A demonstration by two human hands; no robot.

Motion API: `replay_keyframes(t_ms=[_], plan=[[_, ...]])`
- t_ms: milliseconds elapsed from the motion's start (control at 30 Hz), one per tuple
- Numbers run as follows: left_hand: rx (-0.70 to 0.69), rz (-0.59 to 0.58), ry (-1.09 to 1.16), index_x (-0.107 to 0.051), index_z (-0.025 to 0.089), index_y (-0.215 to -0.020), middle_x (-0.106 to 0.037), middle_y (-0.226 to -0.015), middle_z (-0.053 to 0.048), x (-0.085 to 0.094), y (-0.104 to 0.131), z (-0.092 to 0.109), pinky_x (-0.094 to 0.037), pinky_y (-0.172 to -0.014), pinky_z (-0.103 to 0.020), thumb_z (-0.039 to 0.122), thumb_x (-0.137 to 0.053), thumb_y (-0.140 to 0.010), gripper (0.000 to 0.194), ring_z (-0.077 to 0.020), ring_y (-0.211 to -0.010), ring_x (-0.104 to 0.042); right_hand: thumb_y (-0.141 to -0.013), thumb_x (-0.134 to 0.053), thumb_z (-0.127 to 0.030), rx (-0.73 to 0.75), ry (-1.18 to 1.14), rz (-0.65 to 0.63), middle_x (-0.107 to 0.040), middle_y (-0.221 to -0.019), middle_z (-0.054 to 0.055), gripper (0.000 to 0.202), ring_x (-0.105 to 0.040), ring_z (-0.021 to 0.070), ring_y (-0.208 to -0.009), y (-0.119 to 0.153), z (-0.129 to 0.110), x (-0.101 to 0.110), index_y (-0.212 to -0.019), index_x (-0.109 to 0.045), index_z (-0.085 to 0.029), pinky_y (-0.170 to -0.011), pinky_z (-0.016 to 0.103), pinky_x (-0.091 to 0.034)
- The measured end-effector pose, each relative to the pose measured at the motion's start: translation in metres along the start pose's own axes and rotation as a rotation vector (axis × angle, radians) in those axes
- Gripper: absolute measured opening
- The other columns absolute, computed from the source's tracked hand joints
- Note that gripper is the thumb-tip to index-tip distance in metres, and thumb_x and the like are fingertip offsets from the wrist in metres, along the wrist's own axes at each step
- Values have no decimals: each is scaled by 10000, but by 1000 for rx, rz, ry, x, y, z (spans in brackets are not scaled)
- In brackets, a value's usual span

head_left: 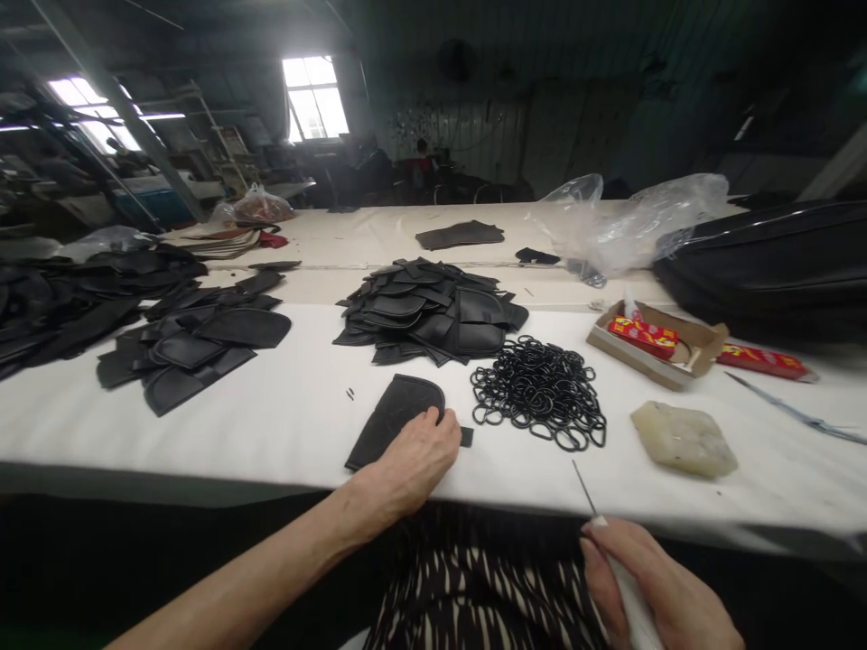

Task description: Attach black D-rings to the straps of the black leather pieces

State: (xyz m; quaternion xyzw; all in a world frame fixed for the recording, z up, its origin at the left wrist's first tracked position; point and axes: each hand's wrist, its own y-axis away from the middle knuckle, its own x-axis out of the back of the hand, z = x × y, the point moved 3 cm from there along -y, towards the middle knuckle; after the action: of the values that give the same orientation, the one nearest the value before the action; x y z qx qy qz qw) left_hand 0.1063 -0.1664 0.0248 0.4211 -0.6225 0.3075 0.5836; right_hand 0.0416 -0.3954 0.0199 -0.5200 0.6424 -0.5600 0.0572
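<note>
My left hand (421, 451) is closed at the right edge of a black leather piece (394, 417), which lies on the white table near its front edge. A short black strap end (467, 437) sticks out to the right of the fingers. Low at the right, my right hand (650, 582) is wrapped round the pale handle of an awl (583, 487); its thin metal tip points up and left. Between the hands and farther back lies a heap of black D-rings (542, 393). Behind the leather piece is a pile of similar black pieces (426, 311).
A yellowish wax-like lump (684, 441) sits at the right, below a cardboard box (640, 370) with red packets. More black pieces (196, 348) lie at the left. Clear plastic bags (629, 226) and a large black bundle (765, 266) are at the back right.
</note>
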Motion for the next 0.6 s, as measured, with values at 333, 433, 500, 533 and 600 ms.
replay_keyframes(t_ms=[333, 433, 500, 533, 600], plan=[[76, 390, 413, -649, 194, -981, -640, -1126, -80, 38, 24, -30, -415, -969, -375, 108, -349, -851, 338, -222, -1090, -534, -837, -567, -100, 8, 1, -7, -667, -709, 35, 202, -649, 135, -581, -28, 35, -1, -1033, -586, -145, -584, 223, -522], [179, 432, 810, -677, 247, -960, -647, -1130, -38, 65, 39, -38, -419, -964, -337, 275, -470, -854, 234, -230, -1082, -554, -872, -528, -140, -31, 32, -44, -665, -705, 25, 182, -642, 126, -568, -30, 46, -3, -1047, -576, -152, -569, 217, -519], [256, 273, 1069, -695, 251, -959, -684, -1041, -34, 72, 37, -39, -484, -845, -312, 340, -515, -832, 237, -233, -956, -619, -883, -512, -154, -51, 48, -82, -673, -762, 45, 163, -651, 139, -635, -31, 49, -9, -1034, -573, -156, -618, 237, -524], [277, 180, 1180, -703, 241, -954, -699, -989, -38, 72, 34, -38, -503, -786, -308, 356, -524, -823, 249, -234, -894, -638, -886, -506, -156, -52, 60, -100, -674, -788, 56, 150, -651, 148, -668, -31, 50, -14, -1020, -574, -157, -638, 249, -524], [269, 67, 1286, -713, 214, -925, -711, -908, -44, 64, 21, -33, -512, -726, -311, 345, -521, -817, 256, -231, -820, -648, -886, -493, -148, -41, 94, -129, -666, -803, 69, 135, -640, 165, -704, -32, 50, -24, -989, -580, -154, -647, 269, -515]])
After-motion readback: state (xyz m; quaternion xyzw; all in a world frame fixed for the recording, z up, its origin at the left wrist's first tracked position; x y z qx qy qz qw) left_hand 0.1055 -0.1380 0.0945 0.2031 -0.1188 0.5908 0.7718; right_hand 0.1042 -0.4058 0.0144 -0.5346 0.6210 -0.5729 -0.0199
